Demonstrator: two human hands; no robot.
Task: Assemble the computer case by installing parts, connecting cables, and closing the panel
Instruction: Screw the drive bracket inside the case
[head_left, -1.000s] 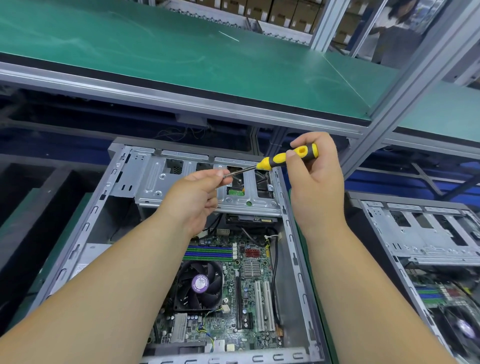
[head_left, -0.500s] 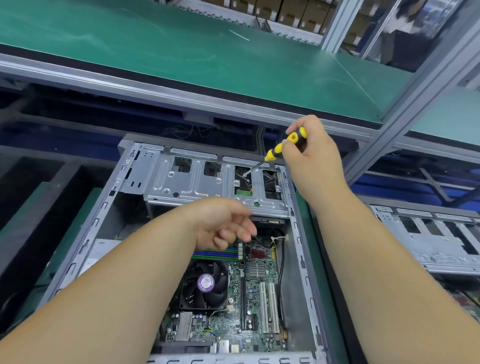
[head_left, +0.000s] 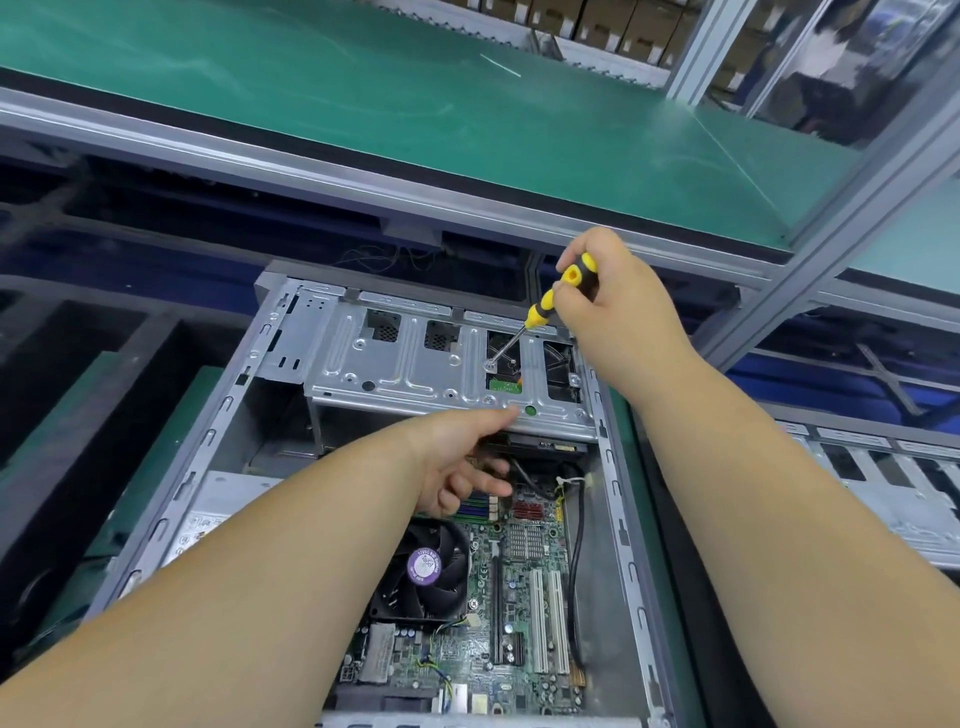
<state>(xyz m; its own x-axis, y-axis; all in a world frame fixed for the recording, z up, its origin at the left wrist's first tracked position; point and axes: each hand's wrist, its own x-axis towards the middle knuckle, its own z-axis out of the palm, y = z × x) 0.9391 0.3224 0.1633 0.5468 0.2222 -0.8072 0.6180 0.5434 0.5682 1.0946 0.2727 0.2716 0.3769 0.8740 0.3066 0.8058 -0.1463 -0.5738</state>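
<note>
Case lies open on its side before us, its board exposed. Our left hand hangs loosely curled, holding nothing, its thumb against the drive cage, apparently to steady it. Our right hand grips the screwdriver, tip seated through a cage opening, seemingly driving a drive screw.

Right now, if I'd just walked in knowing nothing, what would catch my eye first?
Probably the yellow-and-black screwdriver, gripped in the right hand with its tip down on the silver drive bracket at the far end of the open computer case. Below it, the green circuit board with its black fan fills the case floor. The left hand hovers over the middle, holding nothing.
</note>
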